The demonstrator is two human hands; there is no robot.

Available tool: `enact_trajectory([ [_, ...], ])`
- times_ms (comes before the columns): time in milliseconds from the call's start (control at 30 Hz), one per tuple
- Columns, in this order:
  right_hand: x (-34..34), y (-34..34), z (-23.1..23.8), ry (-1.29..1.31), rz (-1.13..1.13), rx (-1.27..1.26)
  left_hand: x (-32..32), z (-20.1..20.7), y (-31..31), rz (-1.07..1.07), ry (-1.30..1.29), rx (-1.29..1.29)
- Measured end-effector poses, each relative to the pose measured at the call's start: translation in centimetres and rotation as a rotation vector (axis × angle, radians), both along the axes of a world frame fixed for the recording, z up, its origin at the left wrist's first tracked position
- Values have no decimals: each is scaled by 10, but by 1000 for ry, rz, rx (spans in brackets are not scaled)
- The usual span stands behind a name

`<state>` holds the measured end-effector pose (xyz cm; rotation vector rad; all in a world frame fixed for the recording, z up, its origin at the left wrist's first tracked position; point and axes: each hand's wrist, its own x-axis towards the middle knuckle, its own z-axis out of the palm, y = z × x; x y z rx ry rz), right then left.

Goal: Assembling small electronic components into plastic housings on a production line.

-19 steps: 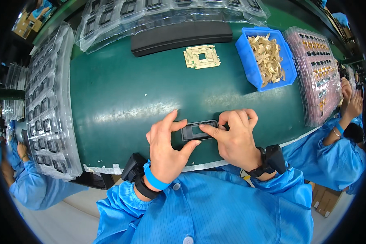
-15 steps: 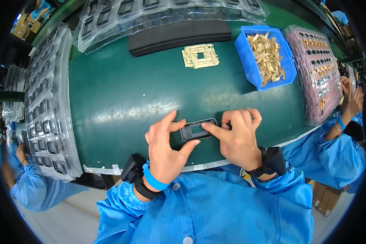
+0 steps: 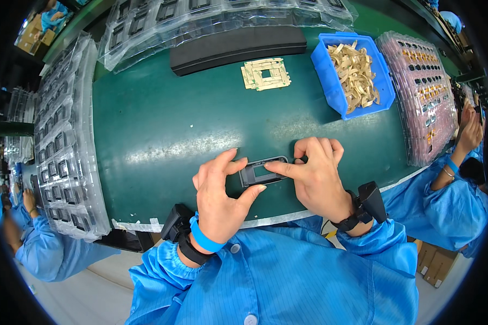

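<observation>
left hand (image 3: 219, 200): lower centre of the frame, clasping the small black frame part (image 3: 263, 171) by its left end, forefinger on the top edge and thumb under the bottom edge; a blue band and a black strap sit on the wrist.
right hand (image 3: 315, 176): just right of centre, forefinger laid flat across the face of the part and pressing on it, the other fingers curled over its right end; grasping the part from that side; a black wrist device shows below it.
small black frame part: a dark rectangular piece with a window in it, lying flat just above the near edge of the green table (image 3: 162, 124), pinched between the two hands, its left end in the left grip and its right end covered by the right fingers.
green table: fills the middle of the frame, glossy.
blue bin (image 3: 331, 81): upper right, holding pale tan strips (image 3: 355, 70), well apart from the hands.
tan sheet of cut pieces (image 3: 265, 74): upper centre, flat on the table, just left of the bin.
black bar (image 3: 238, 47): long, dark, across the top centre above the sheet.
clear trays of dark parts (image 3: 62, 146): stacked along the left edge and across the top.
pinkish tray (image 3: 423, 92): right edge, rows of small parts.
other people: blue sleeves at lower left and right edge, hands apart from the wearer's own.
</observation>
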<state>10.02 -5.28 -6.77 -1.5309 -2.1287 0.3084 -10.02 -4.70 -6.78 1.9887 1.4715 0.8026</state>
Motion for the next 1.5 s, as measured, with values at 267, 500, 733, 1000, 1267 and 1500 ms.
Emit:
enact_trajectory([
  [267, 3, 5, 0, 50, -23, -65, 0, 1, 1, -3, 13, 2],
  [500, 3, 1, 0, 116, 2, -102, 1, 1, 1, 13, 17, -10],
  [733, -2, 7, 2, 97, 3, -104, 0, 1, 0, 3, 18, -1],
  [1000, 13, 14, 8, 256, -66, -156, 0, -1, 1, -5, 20, 15],
  [1267, -15, 25, 7, 79, 67, -20, 2, 2, 0, 8, 11, -4],
  [1500, -9, 34, 16, -127, 262, 7, -3, 5, 4, -25, 25, 1],
])
